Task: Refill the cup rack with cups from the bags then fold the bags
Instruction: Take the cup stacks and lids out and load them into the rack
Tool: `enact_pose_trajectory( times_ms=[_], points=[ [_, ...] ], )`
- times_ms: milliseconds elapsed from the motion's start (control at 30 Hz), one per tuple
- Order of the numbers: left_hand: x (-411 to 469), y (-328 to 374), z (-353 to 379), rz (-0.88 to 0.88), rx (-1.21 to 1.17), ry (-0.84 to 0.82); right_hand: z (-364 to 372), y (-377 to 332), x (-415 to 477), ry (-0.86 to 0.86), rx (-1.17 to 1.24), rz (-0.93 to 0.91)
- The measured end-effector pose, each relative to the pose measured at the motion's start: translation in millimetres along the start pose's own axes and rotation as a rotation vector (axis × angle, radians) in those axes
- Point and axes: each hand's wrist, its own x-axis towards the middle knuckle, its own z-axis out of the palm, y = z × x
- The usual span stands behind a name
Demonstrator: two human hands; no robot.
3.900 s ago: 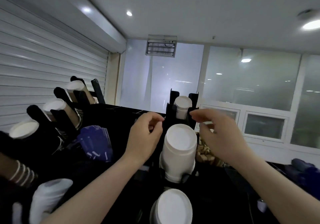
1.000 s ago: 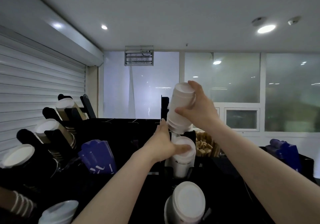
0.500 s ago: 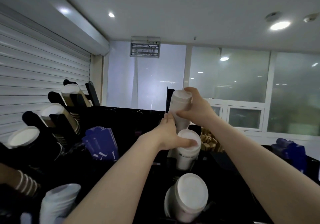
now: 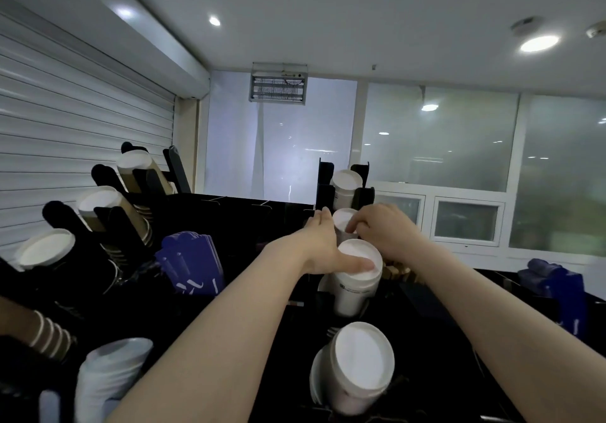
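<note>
Head view, the only one: both hands work at the rack (image 4: 323, 173) standing at 4 o'clock from picture centre. Left hand (image 4: 319, 252) has its grip spread. Its fingers lie straight against the 9 o'clock side of the held stack (image 4: 342, 221), and its thumb lies across the top of the middle stack (image 4: 357, 278) just nearer me. Right hand (image 4: 385, 232) comes in from 3 o'clock, its grip curled over the held stack's rim and pinching it. That stack sits low in the rack, with the far stack (image 4: 346, 183) at its 12 o'clock and the near stack (image 4: 360, 363) at 6 o'clock, closest to me in the row. How deep it has seated I cannot tell, as the hands hide its lower part.

I judge this as refilling, with one slot being loaded and folding not yet begun. No bag is plainly in sight. A pale bundle (image 4: 111, 376) at 7 o'clock may be bagged cups, but it is too dim to say. Brown cups (image 4: 98, 206) stand tilted at 9 o'clock. Next I would want the held stack pressed straight down until it settles while the left hand steadies its neighbour. Then both grips can release and reach for more cups.
</note>
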Motion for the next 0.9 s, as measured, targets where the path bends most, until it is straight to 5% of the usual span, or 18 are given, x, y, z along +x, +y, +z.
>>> enact_pose_trajectory(
  times_ms=[200,300,367,467,667,900],
  points=[
    [-2,-2,0,0.003,-0.001,0.007,-16,-6,2,-0.207,0.007,0.039],
    [-5,-9,11,0.073,-0.178,0.098,-22,-9,-21,0.055,0.250,0.077],
    [-11,-25,24,0.136,-0.341,0.337,-28,-7,-46,0.314,0.492,0.161],
    [-21,-54,38,0.092,-0.572,0.721,-29,-3,-80,0.328,0.675,0.317],
    [-21,-59,42,-0.220,-0.868,0.175,7,-5,-101,-0.144,1.053,0.677],
    [-17,-55,38,-0.245,-0.914,-0.071,15,-9,-99,-0.197,1.132,0.886]
  ],
)
